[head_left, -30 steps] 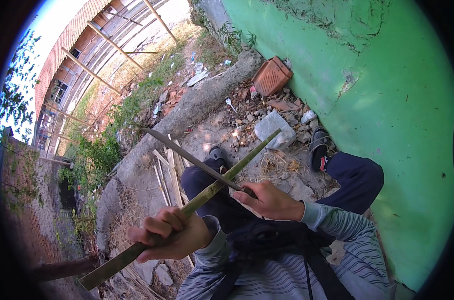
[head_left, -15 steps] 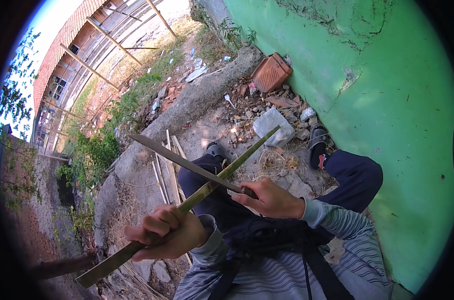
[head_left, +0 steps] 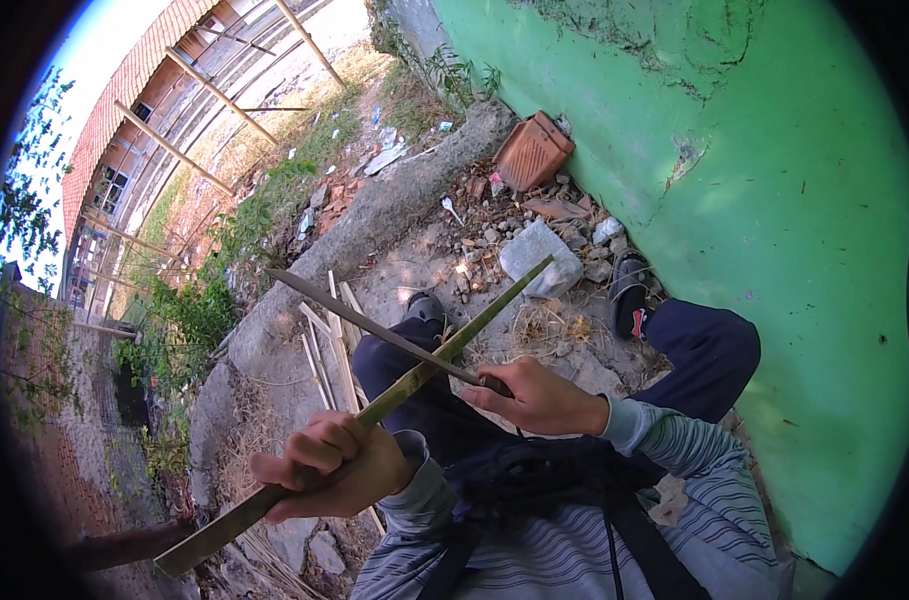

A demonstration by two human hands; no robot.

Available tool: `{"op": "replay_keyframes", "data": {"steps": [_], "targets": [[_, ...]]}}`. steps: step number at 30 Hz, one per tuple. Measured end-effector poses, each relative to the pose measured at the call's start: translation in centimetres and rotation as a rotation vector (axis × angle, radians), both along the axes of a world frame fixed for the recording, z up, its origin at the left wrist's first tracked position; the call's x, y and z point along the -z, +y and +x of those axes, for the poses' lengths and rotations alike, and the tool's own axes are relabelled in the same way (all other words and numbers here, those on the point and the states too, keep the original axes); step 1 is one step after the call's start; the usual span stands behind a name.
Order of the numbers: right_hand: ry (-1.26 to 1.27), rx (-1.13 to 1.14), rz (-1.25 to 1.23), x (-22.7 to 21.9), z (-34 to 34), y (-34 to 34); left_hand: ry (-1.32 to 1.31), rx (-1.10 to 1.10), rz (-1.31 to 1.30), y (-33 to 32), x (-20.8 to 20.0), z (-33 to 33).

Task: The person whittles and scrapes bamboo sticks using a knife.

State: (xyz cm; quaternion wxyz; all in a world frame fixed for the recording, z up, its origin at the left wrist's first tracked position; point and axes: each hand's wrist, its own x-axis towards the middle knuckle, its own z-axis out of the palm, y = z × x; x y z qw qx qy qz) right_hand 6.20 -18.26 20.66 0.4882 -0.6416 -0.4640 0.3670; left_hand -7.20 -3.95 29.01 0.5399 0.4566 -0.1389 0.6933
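Bamboo strip [head_left: 444, 352], one long greenish-yellow piece, is running slantwise from below the left hand [head_left: 326, 468] up past the right hand [head_left: 539, 397] toward a grey stone block [head_left: 541, 257]. In the head view, two bare hands are showing, one on each tool. The left hand's fingers are wrapping tight around the strip near its lower end, and the short stretch below those fingers is sticking out toward the lower left. One dark, narrow blade [head_left: 374, 326] is lying across the strip just above the right fingers, crossing it close to the person's knee; the right hand's fingers are closing on the blade's handle, which is sitting hidden inside the fist. Several thin split bamboo slats [head_left: 331, 345] are lying on the ground beyond the left fingers; their number is hard to make out, since the legs are covering part of them. One terracotta tile [head_left: 531, 151] is leaning against the green wall [head_left: 774, 200]. Two feet in dark sandals are showing, the nearer one partly hidden behind the blade.
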Motion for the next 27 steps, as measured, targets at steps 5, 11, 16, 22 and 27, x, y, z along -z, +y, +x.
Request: {"op": "replay_keyframes", "data": {"steps": [5,11,16,22,27], "targets": [[-0.04,0.006,0.066,0.8,0.3,0.3,-0.011,0.033,0.016,-0.1,-0.3,0.1],[0.045,0.152,-0.07,6.2,2.8,1.1,0.005,0.004,-0.017,1.1,0.2,-0.2],[-0.062,-0.011,0.008,1.9,2.5,1.7,0.02,-0.015,-0.02,1.1,-0.8,0.7],[-0.059,0.2,-0.08,12.9,7.0,1.5,0.053,-0.072,-0.07,1.3,-0.7,1.1],[-0.074,0.254,-0.056,15.5,6.4,2.0,0.018,-0.052,-0.061,2.0,-0.3,0.0]]}}
